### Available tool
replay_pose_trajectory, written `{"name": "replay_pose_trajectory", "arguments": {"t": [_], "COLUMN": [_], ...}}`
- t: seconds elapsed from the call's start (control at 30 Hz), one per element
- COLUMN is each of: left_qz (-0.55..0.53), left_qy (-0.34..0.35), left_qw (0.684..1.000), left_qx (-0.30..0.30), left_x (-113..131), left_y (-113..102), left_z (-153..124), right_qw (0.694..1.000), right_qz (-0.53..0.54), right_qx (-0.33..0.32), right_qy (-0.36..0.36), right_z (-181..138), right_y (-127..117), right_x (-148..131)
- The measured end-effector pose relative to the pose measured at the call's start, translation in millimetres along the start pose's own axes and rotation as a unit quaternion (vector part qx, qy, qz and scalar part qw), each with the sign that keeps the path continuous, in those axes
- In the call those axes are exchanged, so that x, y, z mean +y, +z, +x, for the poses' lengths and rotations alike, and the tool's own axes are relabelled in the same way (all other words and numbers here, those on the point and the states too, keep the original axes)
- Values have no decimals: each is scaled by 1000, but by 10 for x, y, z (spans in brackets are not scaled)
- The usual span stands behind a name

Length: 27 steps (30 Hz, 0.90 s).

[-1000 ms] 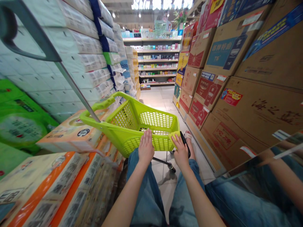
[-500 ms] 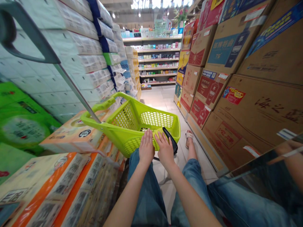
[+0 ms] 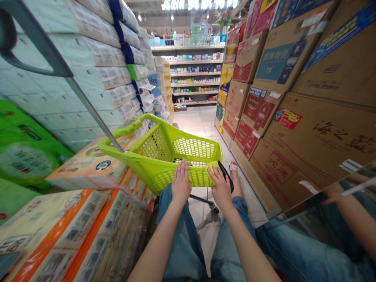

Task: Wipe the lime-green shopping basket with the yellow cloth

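Note:
A lime-green rolling shopping basket (image 3: 147,168) stands in front of me, tilted. My left hand (image 3: 181,182) lies with its fingers stretched out against the near side of the basket, at its rim. Under my right hand (image 3: 220,186) is a yellow-and-black item (image 3: 225,175), pressed against the right end of the basket's near rim. Its kind I cannot make out; the palm hides part of it. The basket's grey pull handle (image 3: 63,66) extends up to the left on a metal rod. Inside, the visible basket floor shows only its grid.
Wrapped tissue packs (image 3: 88,70) are stacked high on the left, with orange-and-white packs (image 3: 58,235) lower down. Cardboard cartons (image 3: 323,129) line the right side. Ahead, a tiled floor (image 3: 199,117) leads to shelves of small goods (image 3: 196,72). A reflective panel (image 3: 331,219) is at lower right.
My right hand has slid right along the basket's rim, carrying the yellow-and-black item. A black caster below the basket now shows between my arms. My left hand has stayed almost in place.

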<state>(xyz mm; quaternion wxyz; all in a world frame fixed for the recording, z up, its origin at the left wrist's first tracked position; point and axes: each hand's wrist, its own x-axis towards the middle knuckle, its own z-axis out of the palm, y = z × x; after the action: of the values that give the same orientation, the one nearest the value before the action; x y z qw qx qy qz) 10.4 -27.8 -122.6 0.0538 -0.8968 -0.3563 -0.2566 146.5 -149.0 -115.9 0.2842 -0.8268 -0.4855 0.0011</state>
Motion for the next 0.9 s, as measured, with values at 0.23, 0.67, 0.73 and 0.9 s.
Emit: {"name": "replay_pose_trajectory", "arguments": {"t": [0.23, 0.67, 0.73, 0.9], "left_qz": [-5, 1, 2, 3], "left_qy": [-2, -13, -10, -7], "left_qw": [1000, 1000, 1000, 1000], "left_qx": [1, 3, 3, -8], "left_x": [9, 9, 5, 3], "left_y": [-11, 16, 19, 12], "left_z": [6, 21, 20, 19], "right_qw": [998, 999, 998, 997], "right_qz": [23, -16, -14, -21], "right_qx": [11, -29, -23, -18], "right_qy": [56, -42, -51, -68], "right_z": [-6, 198, 194, 121], "right_y": [-6, 220, 238, 197], "right_x": [157, -680, -663, -446]}}
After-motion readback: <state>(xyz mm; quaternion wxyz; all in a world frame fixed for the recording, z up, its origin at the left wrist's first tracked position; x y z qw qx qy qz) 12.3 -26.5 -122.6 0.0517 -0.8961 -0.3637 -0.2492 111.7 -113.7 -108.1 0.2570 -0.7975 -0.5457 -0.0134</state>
